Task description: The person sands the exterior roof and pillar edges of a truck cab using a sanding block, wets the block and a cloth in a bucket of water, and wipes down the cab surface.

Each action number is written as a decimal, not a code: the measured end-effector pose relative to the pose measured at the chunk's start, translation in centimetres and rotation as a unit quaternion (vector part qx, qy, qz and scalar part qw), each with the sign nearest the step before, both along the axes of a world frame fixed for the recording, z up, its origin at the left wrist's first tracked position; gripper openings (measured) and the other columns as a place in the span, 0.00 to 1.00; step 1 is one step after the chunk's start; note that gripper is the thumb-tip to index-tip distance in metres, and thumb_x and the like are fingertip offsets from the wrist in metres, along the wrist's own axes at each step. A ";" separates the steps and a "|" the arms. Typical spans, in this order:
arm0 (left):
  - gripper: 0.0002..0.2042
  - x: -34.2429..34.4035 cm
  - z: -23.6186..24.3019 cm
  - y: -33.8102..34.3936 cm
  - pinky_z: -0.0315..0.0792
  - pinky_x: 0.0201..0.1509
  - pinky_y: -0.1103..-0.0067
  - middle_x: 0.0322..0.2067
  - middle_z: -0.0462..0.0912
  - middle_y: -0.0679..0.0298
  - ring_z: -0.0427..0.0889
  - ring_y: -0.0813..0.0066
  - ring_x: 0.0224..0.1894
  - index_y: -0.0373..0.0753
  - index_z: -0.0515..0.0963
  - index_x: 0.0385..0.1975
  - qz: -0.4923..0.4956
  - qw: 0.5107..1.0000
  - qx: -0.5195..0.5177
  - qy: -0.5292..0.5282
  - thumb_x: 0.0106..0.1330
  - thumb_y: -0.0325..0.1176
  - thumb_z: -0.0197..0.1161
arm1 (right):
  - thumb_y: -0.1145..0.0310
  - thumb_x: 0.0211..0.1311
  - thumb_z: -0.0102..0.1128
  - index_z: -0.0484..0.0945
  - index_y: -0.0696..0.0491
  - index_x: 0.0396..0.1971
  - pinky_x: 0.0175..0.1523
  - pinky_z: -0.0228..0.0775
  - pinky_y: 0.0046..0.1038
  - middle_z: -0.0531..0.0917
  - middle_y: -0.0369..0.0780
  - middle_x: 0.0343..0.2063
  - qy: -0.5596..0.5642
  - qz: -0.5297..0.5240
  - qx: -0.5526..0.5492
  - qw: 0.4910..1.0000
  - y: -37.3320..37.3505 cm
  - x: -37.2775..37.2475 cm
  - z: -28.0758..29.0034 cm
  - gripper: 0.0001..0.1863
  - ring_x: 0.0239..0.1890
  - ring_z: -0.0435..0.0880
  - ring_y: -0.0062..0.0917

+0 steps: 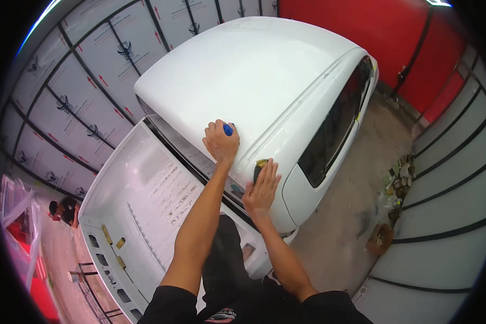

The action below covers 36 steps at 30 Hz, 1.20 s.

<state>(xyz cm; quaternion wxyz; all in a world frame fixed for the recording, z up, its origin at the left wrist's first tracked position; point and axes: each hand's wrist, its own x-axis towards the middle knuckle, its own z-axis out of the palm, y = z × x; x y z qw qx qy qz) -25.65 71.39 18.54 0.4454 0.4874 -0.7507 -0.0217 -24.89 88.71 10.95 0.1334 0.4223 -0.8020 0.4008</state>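
A white pickup truck's cab roof (237,75) spreads out in front of me. Over its rear edge my left hand (221,142) is closed around a small blue object (228,129), mostly hidden by the fingers, so its kind is unclear. To the right, my right hand (262,188) lies with extended fingers against the rear corner of the cab. Under its fingers, on the thumb side, a dark pad with a yellowish edge (258,168) shows, like a sanding pad, pressed to the white surface.
The truck's white bed (140,162) is below me, with several small yellowish blocks (107,234) along its side. Debris (399,178) and a brown box (379,238) lie by the right wall. Another person (67,210) is at far left, near a metal frame (92,294).
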 end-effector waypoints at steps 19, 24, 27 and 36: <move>0.09 0.7 0.3 -0.4 0.70 0.48 0.61 0.37 0.78 0.62 0.78 0.60 0.44 0.42 0.78 0.35 0.006 1.000 0.008 -0.014 0.66 0.40 0.64 | 0.57 0.79 0.41 0.41 0.67 0.76 0.79 0.33 0.60 0.45 0.59 0.78 -0.094 0.012 -0.058 0.994 0.5 -1.8 0.9 0.39 0.79 0.41 0.61; 0.08 -0.6 -0.2 0.4 0.70 0.48 0.61 0.37 0.79 0.63 0.78 0.60 0.44 0.43 0.78 0.35 -0.008 1.000 -0.001 -0.003 0.66 0.40 0.64 | 0.56 0.77 0.44 0.43 0.71 0.75 0.79 0.35 0.59 0.44 0.63 0.77 -0.098 -0.019 -0.088 0.991 4.7 3.9 -5.1 0.41 0.79 0.42 0.61; 0.08 0.1 -0.3 -0.1 0.70 0.48 0.62 0.37 0.79 0.63 0.78 0.60 0.44 0.43 0.78 0.35 -0.001 1.000 -0.007 -0.008 0.66 0.40 0.64 | 0.57 0.77 0.44 0.43 0.71 0.75 0.80 0.35 0.58 0.45 0.62 0.77 -0.096 -0.025 -0.111 0.989 2.3 0.4 -2.3 0.41 0.80 0.42 0.59; 0.08 -0.7 -0.1 0.5 0.70 0.49 0.60 0.38 0.80 0.64 0.78 0.60 0.45 0.43 0.78 0.35 0.002 1.000 -0.013 -0.004 0.67 0.40 0.64 | 0.57 0.79 0.41 0.40 0.70 0.76 0.80 0.33 0.57 0.43 0.60 0.78 -0.142 -0.022 -0.120 0.982 4.1 3.7 -4.8 0.40 0.80 0.39 0.59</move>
